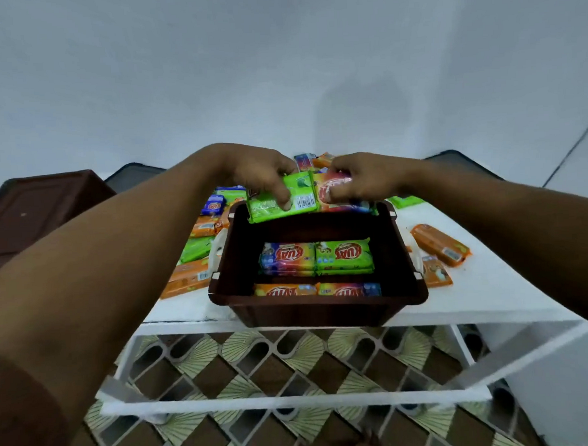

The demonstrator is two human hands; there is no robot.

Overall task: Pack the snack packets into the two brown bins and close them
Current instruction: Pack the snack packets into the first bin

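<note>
Snack packets [303,190] in both hands' fingers [282,193]

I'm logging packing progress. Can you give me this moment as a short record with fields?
left hand: grips green packet at bin's far rim
right hand: grips orange-red packet beside it
brown bin: open, on white table
packets in bin: four visible, in two rows
loose packets: on table left, right and behind bin

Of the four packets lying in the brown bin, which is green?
The green packet in the far row, right side of the brown bin. Its left neighbour runs blue to orange; the near row holds an orange packet and a multicoloured packet.
</note>
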